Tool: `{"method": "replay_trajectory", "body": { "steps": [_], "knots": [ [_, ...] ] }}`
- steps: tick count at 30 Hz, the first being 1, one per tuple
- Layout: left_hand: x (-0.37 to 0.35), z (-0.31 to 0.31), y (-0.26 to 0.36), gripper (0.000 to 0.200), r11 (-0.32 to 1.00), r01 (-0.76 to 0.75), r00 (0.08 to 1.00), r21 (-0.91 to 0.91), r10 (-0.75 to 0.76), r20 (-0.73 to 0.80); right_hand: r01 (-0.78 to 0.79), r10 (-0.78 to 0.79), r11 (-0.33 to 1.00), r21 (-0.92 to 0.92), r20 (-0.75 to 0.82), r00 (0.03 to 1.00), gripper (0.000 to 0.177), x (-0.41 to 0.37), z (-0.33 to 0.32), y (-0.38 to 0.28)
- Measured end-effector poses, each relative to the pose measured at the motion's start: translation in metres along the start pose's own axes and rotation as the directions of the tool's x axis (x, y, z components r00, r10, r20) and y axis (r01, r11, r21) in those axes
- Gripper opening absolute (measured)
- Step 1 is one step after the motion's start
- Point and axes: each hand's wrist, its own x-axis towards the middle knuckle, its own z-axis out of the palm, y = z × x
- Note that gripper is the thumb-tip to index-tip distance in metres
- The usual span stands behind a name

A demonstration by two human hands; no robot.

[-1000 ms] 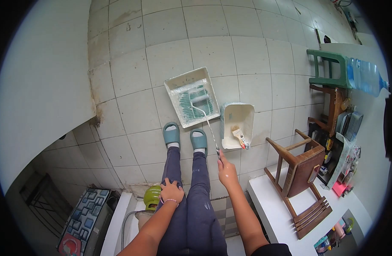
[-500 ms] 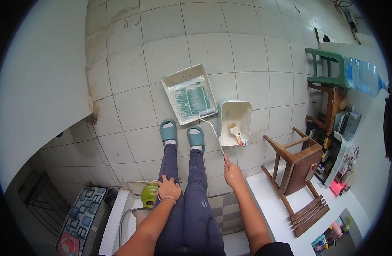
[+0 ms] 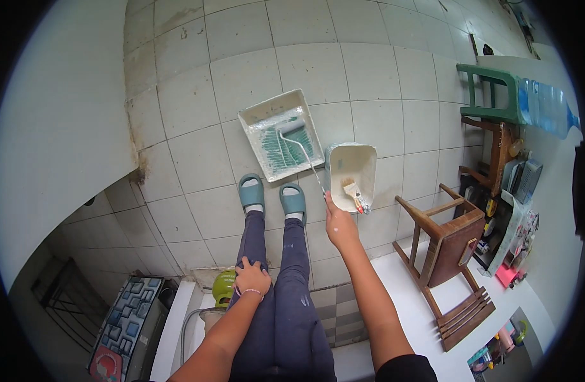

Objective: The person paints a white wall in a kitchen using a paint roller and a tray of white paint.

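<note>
While the left hand (image 3: 251,278) rests flat on the knee, the right hand (image 3: 341,227) grips the thin metal-handled paint roller (image 3: 292,130), pointing forward-left into the white rectangular paint tray (image 3: 259,118).

Right hand (image 3: 341,228) hides the grip of the paint roller (image 3: 291,130)

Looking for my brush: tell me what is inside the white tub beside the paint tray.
A paintbrush lies inside the white tub, on its paint-coated floor. Anything beneath the brush is covered.

One paint tray (image 3: 259,114), one roller (image 3: 292,129), one tub (image 3: 363,156), one brush (image 3: 353,193), two slippers (image 3: 252,193), one wooden chair (image 3: 455,245).
</note>
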Motion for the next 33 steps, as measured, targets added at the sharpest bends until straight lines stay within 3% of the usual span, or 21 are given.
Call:
{"method": "replay_trajectory", "body": {
  "steps": [6, 14, 23, 26, 33],
  "knots": [
    [0.0, -0.006, 0.005, 0.035, 0.999, 0.012, 1.0, 0.035, -0.012, 0.009, 0.007, -0.007, 1.0, -0.009, 0.01, 1.0, 0.048, -0.008, -0.017, -0.019],
    [0.005, -0.003, -0.007, 0.035, 0.999, -0.012, 1.0, -0.049, 0.012, 0.007, 0.009, -0.009, 1.0, 0.008, 0.044, 0.999, 0.049, -0.066, 0.019, 0.034],
    [0.003, -0.008, -0.008, 0.034, 1.0, 0.009, 1.0, -0.028, -0.009, 0.005, 0.054, -0.051, 0.998, 0.039, -0.075, 0.996, 0.048, -0.001, 0.013, -0.02],
    [0.003, -0.01, -0.008, 0.033, 1.0, 0.012, 1.0, -0.026, -0.011, 0.01, 0.069, -0.052, 0.988, 0.135, -0.126, 0.991, 0.045, 0.001, 0.005, -0.037],
    [0.009, 0.002, -0.015, 0.034, 0.997, -0.018, 1.0, -0.08, 0.018, -0.002, -0.024, 0.028, 0.989, 0.143, -0.028, 0.999, 0.045, -0.076, 0.016, -0.023]
  ]
}}
